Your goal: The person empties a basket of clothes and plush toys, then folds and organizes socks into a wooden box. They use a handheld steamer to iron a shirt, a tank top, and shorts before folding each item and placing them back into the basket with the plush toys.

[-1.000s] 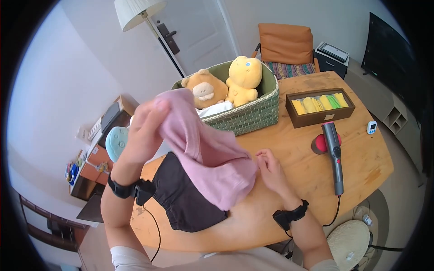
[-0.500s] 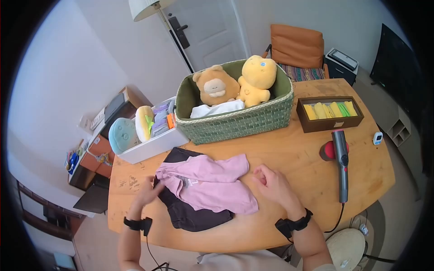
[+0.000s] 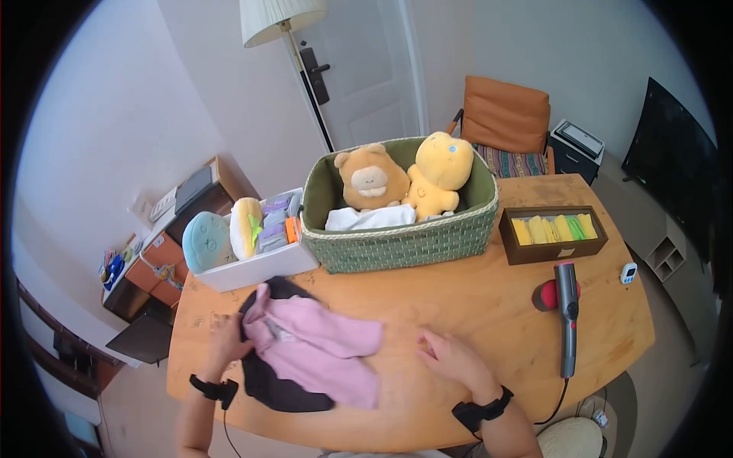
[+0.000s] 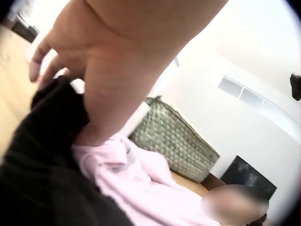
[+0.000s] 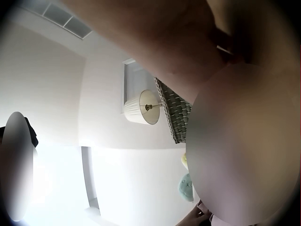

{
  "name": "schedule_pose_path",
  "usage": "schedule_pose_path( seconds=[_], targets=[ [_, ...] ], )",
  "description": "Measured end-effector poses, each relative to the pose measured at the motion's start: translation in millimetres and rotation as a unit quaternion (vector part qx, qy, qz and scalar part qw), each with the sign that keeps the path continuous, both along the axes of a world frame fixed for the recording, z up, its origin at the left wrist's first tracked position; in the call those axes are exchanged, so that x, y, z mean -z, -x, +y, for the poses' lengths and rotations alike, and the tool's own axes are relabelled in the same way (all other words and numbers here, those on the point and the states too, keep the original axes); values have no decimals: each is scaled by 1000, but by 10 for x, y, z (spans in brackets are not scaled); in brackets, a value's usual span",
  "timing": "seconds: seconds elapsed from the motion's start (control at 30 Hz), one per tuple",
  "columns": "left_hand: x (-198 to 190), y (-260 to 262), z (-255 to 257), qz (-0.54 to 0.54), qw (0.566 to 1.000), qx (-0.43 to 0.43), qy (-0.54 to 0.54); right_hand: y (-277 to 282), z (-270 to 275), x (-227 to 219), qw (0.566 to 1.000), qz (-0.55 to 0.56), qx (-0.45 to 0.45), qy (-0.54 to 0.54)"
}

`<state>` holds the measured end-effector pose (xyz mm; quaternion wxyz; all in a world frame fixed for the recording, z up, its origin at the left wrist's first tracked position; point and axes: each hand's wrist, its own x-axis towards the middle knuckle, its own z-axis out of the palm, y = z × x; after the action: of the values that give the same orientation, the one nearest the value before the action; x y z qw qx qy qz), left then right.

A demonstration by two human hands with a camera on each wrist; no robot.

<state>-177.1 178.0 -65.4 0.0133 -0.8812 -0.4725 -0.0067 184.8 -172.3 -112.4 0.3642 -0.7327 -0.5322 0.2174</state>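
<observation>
At the table's left side my left hand [image 3: 229, 340] pinches the edge of a dark garment [image 3: 279, 389], its cloth caught between thumb and fingers in the left wrist view. Spread on top lies a pink garment [image 3: 328, 328] with two long parts pointing right and a pale print near its gathered end. The left thumb comes down beside the pink cloth [image 4: 136, 165]. My right hand [image 3: 454, 359] hovers by the table, right of the pink garment, fingers loosely curled around nothing. Most of that hand is blurred in the right wrist view.
Behind the clothes stand a green woven basket [image 3: 405, 248] with two plush toys and white cloth, and a white box [image 3: 259, 269] with plush items and folded cloths. Rightward are a brown box [image 3: 527, 256] of yellow and green cloths, a corded grey styling tool [image 3: 568, 320] and a small timer [image 3: 628, 273].
The pink garment came down from the left hand onto the dark one. Since then, both garments have shifted left with the left hand. The right hand stays near the same spot.
</observation>
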Motion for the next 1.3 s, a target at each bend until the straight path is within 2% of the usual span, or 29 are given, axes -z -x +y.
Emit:
schedule_pose_path(
  seconds=[0.03, 0.07, 0.13, 0.17, 0.2, 0.27, 0.33, 0.4, 0.43, 0.5, 0.53, 0.57, 0.6, 0.63, 0.7, 0.73, 0.8, 0.9, 0.93, 1.0, 1.1, 1.13, 1.2, 1.23, 1.3],
  targets=[
    [-83, 1, 40, 24, 993, -42, -108, -8, 5, -28, 1000, -1, 2, -5],
    [-159, -61, 89, 24, 993, -40, -112, 0, 3, -36, 1000, 4, 0, 8],
    [-574, -420, 10, -102, 986, 101, -85, 27, -3, 20, 1000, 14, -1, 22],
    [-717, -674, -111, -121, 979, 153, -62, 22, 4, 85, 1000, -10, -2, 2],
    [-798, -981, -262, -141, 968, 204, -38, 15, -1, 126, 999, -36, -5, -19],
    [-829, -1547, -518, -175, 938, 297, -46, 6, -5, 98, 999, -19, -13, -41],
    [-882, -2134, -749, -187, 907, 366, -90, -7, -9, -17, 998, -7, -19, -62],
    [-870, -2671, -833, -232, 887, 380, -121, -4, -15, -205, 1000, 6, 26, 15],
    [-835, -2905, -828, -240, 883, 378, -139, -14, -11, -244, 999, 1, 27, 19],
    [-710, -3162, -900, -252, 879, 374, -157, -23, -7, -292, 991, 26, 84, -96],
    [-664, -3240, -960, -180, 904, 369, -117, -28, 0, -276, 992, 23, 84, -95],
    [-642, -3285, -995, -106, 923, 362, -78, -43, 16, -240, 972, -55, 142, -180],
    [-594, -3249, -1037, -160, 891, 411, -106, -68, 25, -229, 935, -133, 197, -262],
    [-557, -3197, -1138, -162, 889, 414, -108, -89, 19, -255, 934, -136, 200, -264],
    [-530, -2985, -1440, -142, 898, 409, -71, -74, -37, -300, 871, -234, 252, -351],
    [-554, -2848, -1619, -135, 903, 404, -47, -51, -72, -307, 873, -231, 255, -346],
    [-659, -2570, -1921, -125, 909, 397, -18, -8, -122, -341, 843, -306, 242, -370],
    [-869, -2242, -2096, -109, 907, 406, 26, 122, -144, -441, 857, -339, 215, -323],
    [-977, -2177, -2053, -79, 902, 411, 107, 147, -141, -475, 871, -341, 194, -294],
    [-1124, -2164, -1825, -28, 876, 418, 241, 191, -155, -520, 871, -348, 190, -291],
    [-1165, -2362, -1384, 34, 871, 454, 186, 159, -161, -523, 873, -334, 185, -303],
    [-1061, -2410, -1215, 34, 872, 452, 186, 139, -159, -516, 877, -312, 182, -316],
    [-762, -2517, -904, 98, 864, 485, 90, 143, -141, -515, 875, -316, 183, -318],
    [-662, -2555, -858, 96, 864, 486, 89, 138, -143, -521, 872, -321, 185, -320],
    [-542, -2645, -824, 239, 862, 424, 140, 125, -141, -514, 870, -323, 184, -323]
  ],
)
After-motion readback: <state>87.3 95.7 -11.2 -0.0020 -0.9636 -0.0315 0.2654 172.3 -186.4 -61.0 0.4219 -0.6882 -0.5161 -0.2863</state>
